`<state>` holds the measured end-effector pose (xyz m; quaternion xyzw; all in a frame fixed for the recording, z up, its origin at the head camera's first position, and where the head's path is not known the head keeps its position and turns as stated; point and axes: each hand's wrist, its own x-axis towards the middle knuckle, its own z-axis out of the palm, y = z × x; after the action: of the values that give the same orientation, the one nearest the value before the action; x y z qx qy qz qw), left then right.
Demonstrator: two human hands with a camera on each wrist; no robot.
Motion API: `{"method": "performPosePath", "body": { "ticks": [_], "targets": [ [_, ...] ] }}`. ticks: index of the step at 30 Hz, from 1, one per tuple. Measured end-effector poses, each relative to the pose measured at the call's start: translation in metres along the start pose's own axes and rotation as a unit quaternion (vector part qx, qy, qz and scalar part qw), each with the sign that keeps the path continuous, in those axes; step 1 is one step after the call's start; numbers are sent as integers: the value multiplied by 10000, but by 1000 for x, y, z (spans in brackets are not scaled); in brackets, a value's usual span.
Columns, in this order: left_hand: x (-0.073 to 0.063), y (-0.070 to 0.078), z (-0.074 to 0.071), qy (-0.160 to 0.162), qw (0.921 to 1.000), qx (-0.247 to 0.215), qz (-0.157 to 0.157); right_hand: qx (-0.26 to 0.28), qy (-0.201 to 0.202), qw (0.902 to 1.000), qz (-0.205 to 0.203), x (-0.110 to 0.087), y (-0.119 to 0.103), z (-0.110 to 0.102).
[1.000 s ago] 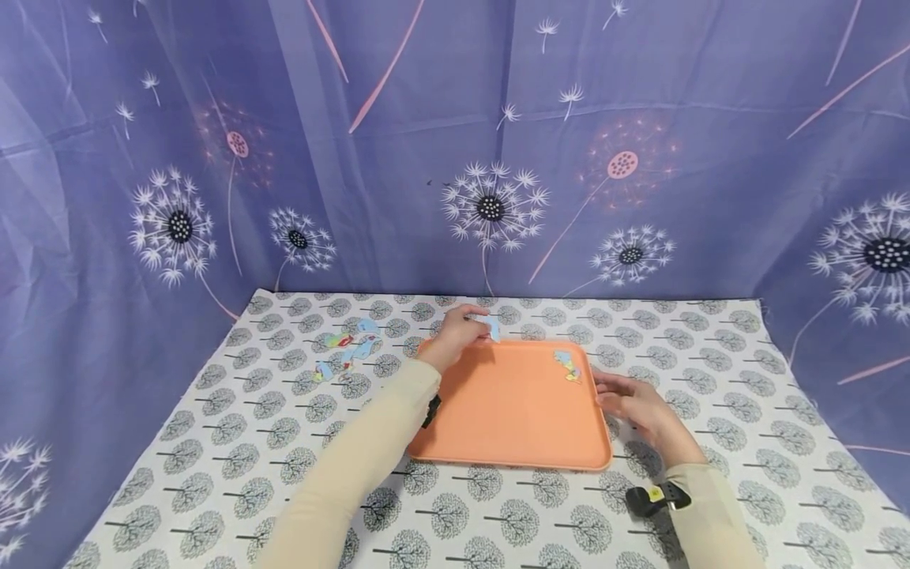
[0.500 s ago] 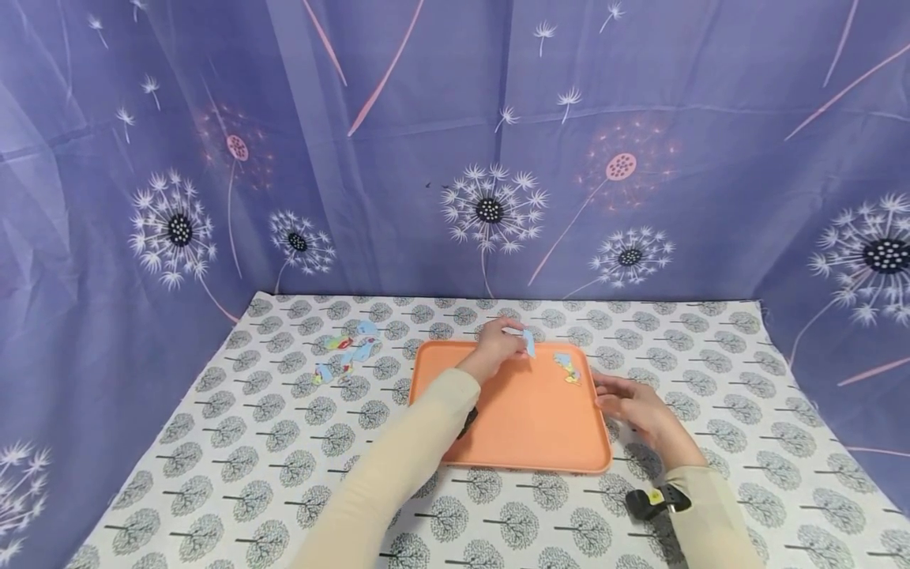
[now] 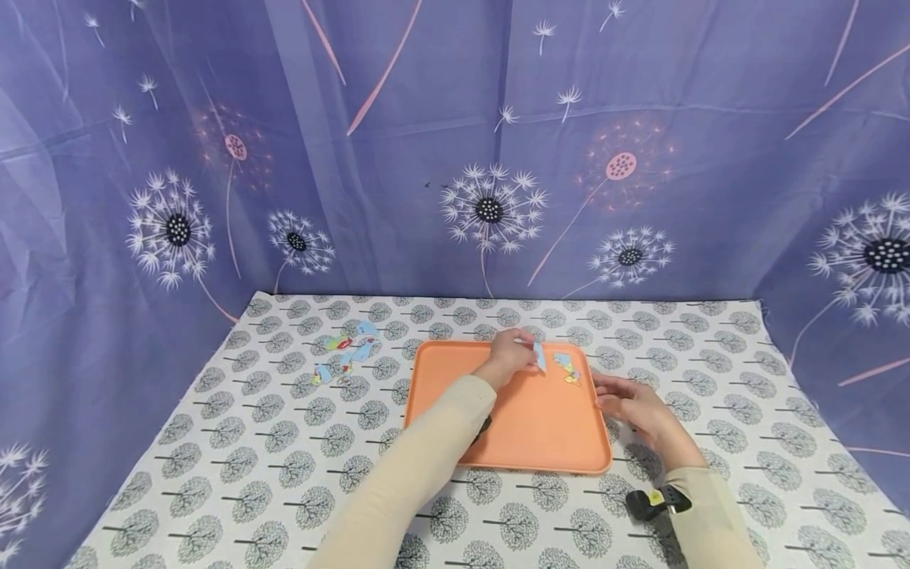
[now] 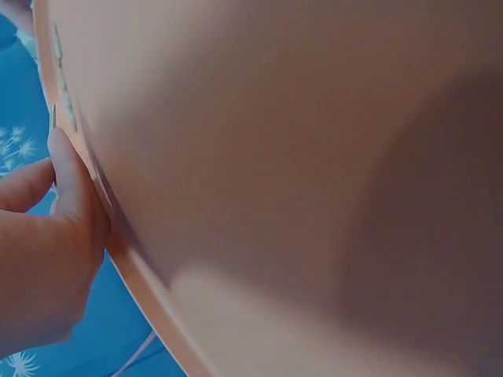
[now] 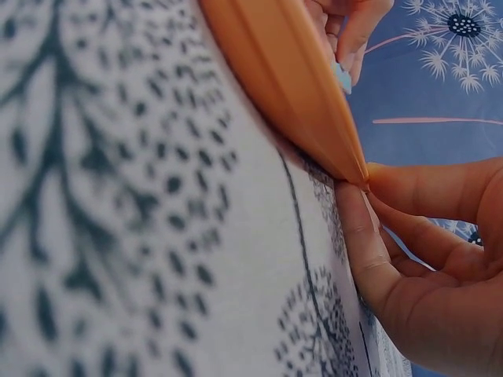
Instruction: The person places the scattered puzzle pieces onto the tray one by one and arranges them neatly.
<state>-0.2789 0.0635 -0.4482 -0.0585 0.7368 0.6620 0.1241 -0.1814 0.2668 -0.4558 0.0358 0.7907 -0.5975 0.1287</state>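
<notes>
Over the back of an orange tray (image 3: 526,427), my left hand (image 3: 513,356) pinches a light blue puzzle piece (image 3: 539,357) between thumb and fingers. The piece hangs tilted. In the left wrist view that hand (image 4: 55,243) shows the piece almost edge-on. Joined puzzle pieces (image 3: 567,368), blue and yellow, lie in the tray's back right corner. My right hand (image 3: 640,407) is at the tray's right rim. In the right wrist view its thumb and forefinger pinch the rim (image 5: 346,149).
Several loose puzzle pieces (image 3: 347,354) lie on the tree-print cloth (image 3: 256,442) left of the tray. A purple dandelion curtain (image 3: 398,197) hangs behind the table and at its sides.
My left hand has moved right and a little nearer with the blue puzzle piece, from the tray's back rim towards the joined pieces. The right hand has stayed at the tray's rim.
</notes>
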Motion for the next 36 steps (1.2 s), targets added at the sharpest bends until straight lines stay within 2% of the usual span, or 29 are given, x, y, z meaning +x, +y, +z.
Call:
{"method": "performPosePath", "body": {
  "ticks": [7,14,20,31,36],
  "targets": [
    [-1,-3,2,22,9989,457,-63,13,-35,10000,-36,0,1,0],
    [-1,-2,3,91,9981,598,-104,2,5,10000,-23,1,1,-1],
    [-2,-4,4,181,9969,770,7,-57,-9,10000,-3,0,0,-1],
    [-1,-5,5,119,9980,618,108,-65,-2,10000,-24,1,1,-1],
    [-2,-2,0,27,9988,471,104,-57,-15,10000,-57,1,0,0]
  ]
}}
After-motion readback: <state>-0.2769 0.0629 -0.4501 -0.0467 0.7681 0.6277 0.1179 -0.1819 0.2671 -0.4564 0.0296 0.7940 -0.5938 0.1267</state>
